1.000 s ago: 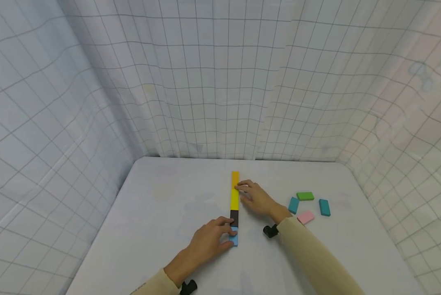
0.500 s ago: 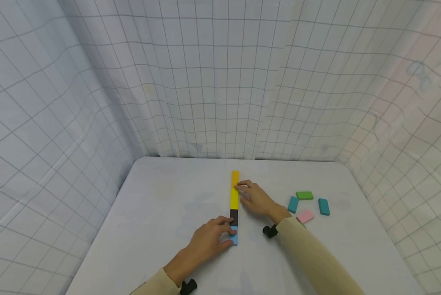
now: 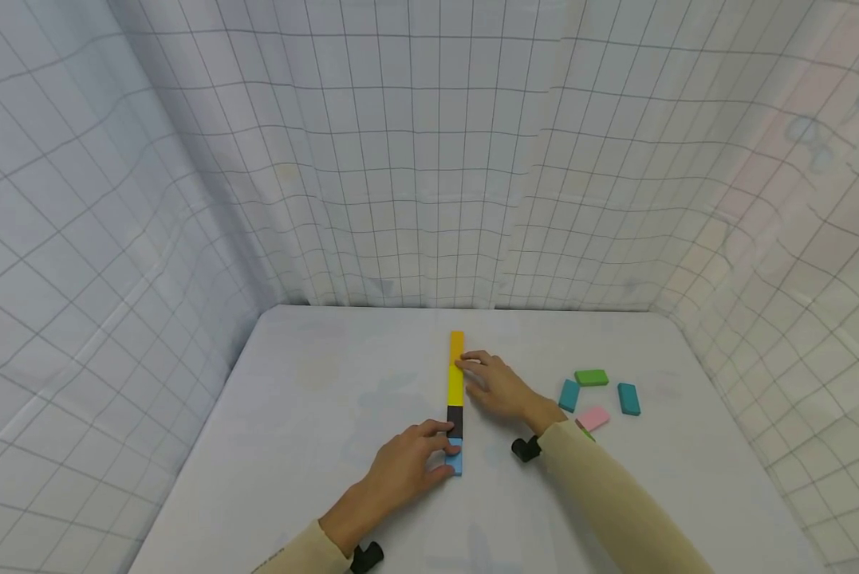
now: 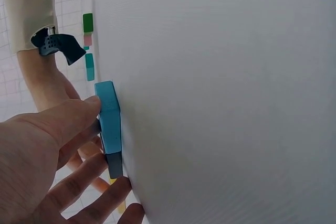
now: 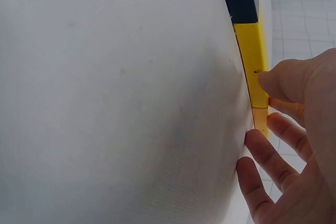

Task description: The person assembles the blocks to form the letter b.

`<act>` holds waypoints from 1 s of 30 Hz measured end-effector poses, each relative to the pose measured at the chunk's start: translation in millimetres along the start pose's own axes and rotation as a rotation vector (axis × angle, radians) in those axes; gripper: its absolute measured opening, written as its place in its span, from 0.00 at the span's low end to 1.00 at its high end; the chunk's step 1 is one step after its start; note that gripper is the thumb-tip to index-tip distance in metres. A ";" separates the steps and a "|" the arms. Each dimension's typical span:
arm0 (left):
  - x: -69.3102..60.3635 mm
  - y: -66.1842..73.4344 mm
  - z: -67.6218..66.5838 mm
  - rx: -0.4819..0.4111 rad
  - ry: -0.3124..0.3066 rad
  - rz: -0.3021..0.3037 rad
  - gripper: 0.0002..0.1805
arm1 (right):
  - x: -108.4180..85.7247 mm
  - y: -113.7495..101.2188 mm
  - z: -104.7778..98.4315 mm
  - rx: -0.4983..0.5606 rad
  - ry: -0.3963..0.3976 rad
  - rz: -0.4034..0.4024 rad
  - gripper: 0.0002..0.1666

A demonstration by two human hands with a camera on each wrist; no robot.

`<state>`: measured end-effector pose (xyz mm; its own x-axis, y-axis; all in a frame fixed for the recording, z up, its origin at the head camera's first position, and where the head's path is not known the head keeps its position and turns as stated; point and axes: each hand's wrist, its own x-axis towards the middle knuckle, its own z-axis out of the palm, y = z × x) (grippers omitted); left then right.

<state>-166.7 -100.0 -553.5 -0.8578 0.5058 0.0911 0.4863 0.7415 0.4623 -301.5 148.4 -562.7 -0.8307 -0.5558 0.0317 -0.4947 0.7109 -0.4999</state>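
Observation:
In the head view a straight row of flat blocks runs away from me: a light blue block [image 3: 455,464] nearest, then a black block [image 3: 455,414], a yellow block [image 3: 455,389] and an orange-yellow block [image 3: 457,343] farthest. My left hand [image 3: 404,464] touches the near part of the row from the left, its thumb against the light blue block and fingers spread over the blue and black ones. From the right, my right hand [image 3: 499,386] touches the yellow blocks with thumb and fingertips. Neither hand's fingers curl round a block.
To the right lie loose blocks: a green block [image 3: 591,378], two teal blocks [image 3: 569,395], a pink block [image 3: 593,418], and another green one partly hidden by the right sleeve [image 3: 601,478]. White gridded cloth [image 3: 415,159] walls the table [image 3: 314,383] at the back and sides.
Both hands stay in place on the row. The head view shifts very slightly; no block visibly moves relative to the others.

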 end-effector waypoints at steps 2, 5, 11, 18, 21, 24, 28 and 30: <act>-0.4 -0.1 0.3 0.000 0.001 -0.003 0.16 | 0.7 0.2 -0.6 -0.012 -0.011 0.002 0.32; -0.2 -0.7 0.7 0.004 0.009 0.005 0.16 | 1.2 1.0 -1.4 -0.027 -0.021 -0.002 0.33; 0.7 -1.2 2.1 0.005 -0.017 -0.018 0.16 | 1.6 2.6 -2.1 -0.019 -0.025 -0.009 0.34; 0.2 2.3 -0.8 0.005 -0.025 -0.028 0.16 | 0.4 3.5 -2.8 -0.005 -0.024 -0.007 0.34; 0.2 3.0 -2.1 0.005 -0.027 -0.031 0.16 | -1.3 1.8 -5.2 0.018 -0.020 -0.003 0.34; 0.0 3.3 -2.8 0.000 -0.030 -0.036 0.16 | -3.7 -0.8 -8.0 0.031 -0.006 -0.008 0.33; 0.0 3.8 -4.0 -0.005 -0.031 -0.038 0.16 | -7.4 -3.2 -11.5 0.046 0.009 -0.007 0.33; 0.2 4.0 -4.6 -0.004 -0.030 -0.037 0.16 | -9.2 -3.5 -13.0 0.053 0.014 -0.003 0.33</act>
<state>-165.7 -99.0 -547.6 -0.8697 0.4913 0.0480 0.4539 0.7578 0.4687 -295.4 156.6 -550.0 -0.8330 -0.5514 0.0453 -0.4832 0.6852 -0.5450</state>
